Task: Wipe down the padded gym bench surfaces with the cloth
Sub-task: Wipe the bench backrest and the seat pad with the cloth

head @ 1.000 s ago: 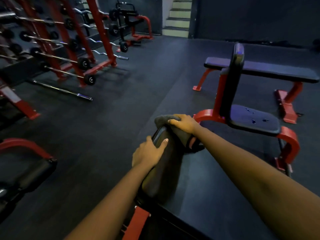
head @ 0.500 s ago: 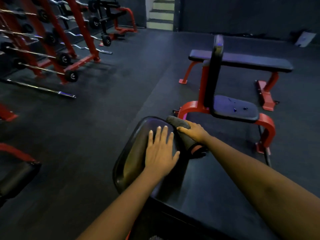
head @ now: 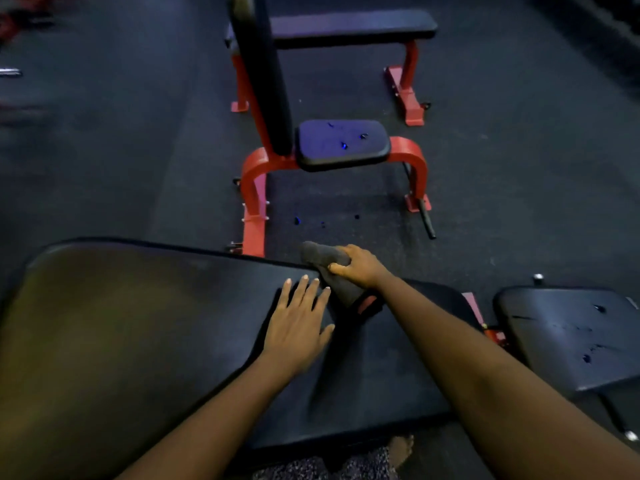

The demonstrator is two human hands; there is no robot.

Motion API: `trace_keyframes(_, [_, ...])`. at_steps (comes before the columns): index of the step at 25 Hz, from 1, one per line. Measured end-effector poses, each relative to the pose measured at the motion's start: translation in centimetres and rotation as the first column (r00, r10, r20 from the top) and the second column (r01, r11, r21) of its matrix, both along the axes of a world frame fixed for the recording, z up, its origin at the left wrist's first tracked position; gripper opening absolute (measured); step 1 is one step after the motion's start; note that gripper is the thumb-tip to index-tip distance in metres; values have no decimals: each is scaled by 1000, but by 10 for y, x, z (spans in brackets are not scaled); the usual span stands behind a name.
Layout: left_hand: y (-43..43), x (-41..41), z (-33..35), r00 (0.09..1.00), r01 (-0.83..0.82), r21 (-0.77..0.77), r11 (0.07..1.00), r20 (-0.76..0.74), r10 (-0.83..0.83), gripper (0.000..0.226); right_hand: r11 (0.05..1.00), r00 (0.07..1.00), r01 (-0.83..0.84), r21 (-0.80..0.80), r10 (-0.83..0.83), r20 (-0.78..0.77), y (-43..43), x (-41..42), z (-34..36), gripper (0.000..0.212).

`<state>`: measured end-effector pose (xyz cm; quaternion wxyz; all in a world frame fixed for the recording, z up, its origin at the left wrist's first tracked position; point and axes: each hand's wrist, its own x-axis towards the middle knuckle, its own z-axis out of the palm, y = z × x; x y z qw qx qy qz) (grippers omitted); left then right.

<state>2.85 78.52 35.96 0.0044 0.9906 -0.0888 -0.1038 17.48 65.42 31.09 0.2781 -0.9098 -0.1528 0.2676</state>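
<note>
A wide black padded bench pad [head: 145, 327] fills the lower left of the head view. My left hand [head: 299, 320] lies flat on it with fingers straight and spread, near the pad's far edge. My right hand [head: 356, 266] grips a dark grey cloth [head: 329, 268] and presses it over that far edge, just right of my left hand. A bit of red shows under the cloth's lower end. A second black pad [head: 568, 337] with torn spots lies at the right.
Ahead stands a red-framed seat bench [head: 343, 145] with a torn black seat and an upright back pad [head: 266, 74]. Behind it is a flat bench [head: 349, 27] on red legs. Dark rubber floor [head: 114, 161] spreads to the left. A foot [head: 401, 448] shows at the bottom.
The view has swung down and right, so the bench pad now lies broad before me. My left hand stays flat on it; my right hand keeps the cloth at the far edge.
</note>
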Motion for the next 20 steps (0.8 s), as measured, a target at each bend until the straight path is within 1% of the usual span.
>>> trace_keyframes(2, [-33, 16, -20, 1000, 16, -5, 1000, -8, -16, 63, 1000, 1000, -1, -13, 0, -23, -38, 12, -18, 51])
trace_keyframes(6, [-85, 43, -57, 991, 76, 40, 996, -116, -70, 63, 1000, 998, 11, -1, -11, -68, -111, 28, -51, 51])
trace_keyframes(7, [-91, 45, -61, 985, 61, 52, 997, -163, -52, 64, 1000, 997, 4, -9, -5, -82, -126, 34, -56, 50])
trace_keyframes(9, [-93, 46, -69, 987, 41, 27, 999, -158, -36, 67, 1000, 996, 24, -11, -25, -89, -144, 47, -59, 46])
trace_keyframes(11, [-92, 45, -76, 988, 50, 35, 998, -151, -44, 68, 996, 996, 61, 60, -56, -72, -143, 57, -59, 45])
trace_keyframes(12, [-91, 46, -78, 990, 60, 41, 997, -129, -54, 69, 995, 997, 36, 93, -30, -65, -133, 57, -58, 48])
trace_keyframes(13, [-91, 46, -79, 992, 66, 54, 996, -108, -60, 69, 996, 998, -22, 85, 27, -57, -120, 53, -58, 52])
trace_keyframes(14, [-91, 46, -80, 993, 69, 73, 995, -96, -62, 69, 996, 996, -84, 32, 85, -34, -106, 44, -61, 54])
trace_keyframes(15, [-91, 45, -80, 994, 66, 83, 994, -96, -57, 69, 993, 994, -109, -36, 110, 15, -97, 36, -65, 55])
trace_keyframes(16, [-91, 45, -82, 995, 57, 80, 995, -90, -50, 69, 993, 992, -85, -77, 91, 84, -95, 29, -69, 55])
trace_keyframes(17, [-91, 45, -84, 997, 40, 73, 997, -72, -34, 68, 996, 989, -44, -80, 54, 138, -98, 26, -75, 54])
trace_keyframes(18, [-94, 46, -86, 998, 25, 67, 997, -54, -21, 68, 998, 988, -9, -58, 18, 154, -107, 28, -80, 52])
trace_keyframes(20, [-106, 52, -91, 998, 32, 41, 999, -53, -30, 68, 999, 993, 38, 0, -38, 109, -126, 40, -93, 50])
